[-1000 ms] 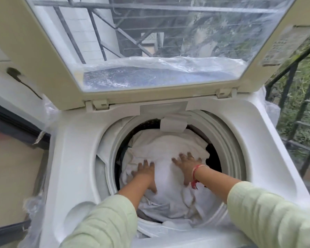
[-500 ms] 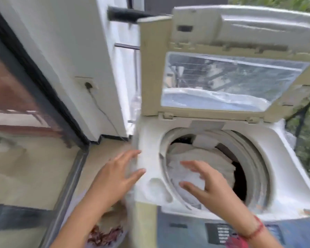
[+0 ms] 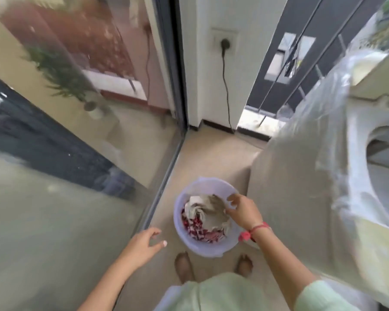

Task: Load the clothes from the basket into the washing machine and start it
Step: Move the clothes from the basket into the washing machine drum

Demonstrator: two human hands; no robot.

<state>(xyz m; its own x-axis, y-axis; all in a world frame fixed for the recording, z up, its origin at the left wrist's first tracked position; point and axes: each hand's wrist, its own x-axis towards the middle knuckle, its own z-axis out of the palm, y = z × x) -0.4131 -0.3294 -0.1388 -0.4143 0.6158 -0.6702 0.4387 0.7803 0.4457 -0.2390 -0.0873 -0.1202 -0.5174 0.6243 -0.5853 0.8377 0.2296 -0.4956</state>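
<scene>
A pale lilac plastic basket [image 3: 180, 230] stands on the floor at the foot of the washing machine [image 3: 323, 198]. Inside lie a crumpled grey-beige cloth [image 3: 211, 212] and a red-and-white patterned garment [image 3: 195, 230]. My right hand [image 3: 243, 211] reaches into the basket at its right rim, fingers spread just over the grey-beige cloth, holding nothing that I can see. My left hand [image 3: 144, 243] hovers open above the floor, left of the basket. The machine's open drum [image 3: 382, 153] shows at the right edge, and the picture is motion-blurred.
A glass sliding door [image 3: 76, 153] runs along the left, its track beside the basket. A wall socket with a black plug and cord [image 3: 225, 44] sits on the white pillar ahead. Clear plastic wrap [image 3: 319, 104] drapes over the machine's side. My bare feet [image 3: 184, 265] stand just behind the basket.
Both hands left the white laundry in the drum. My view swung left and down to the floor, and my right hand came down into the basket.
</scene>
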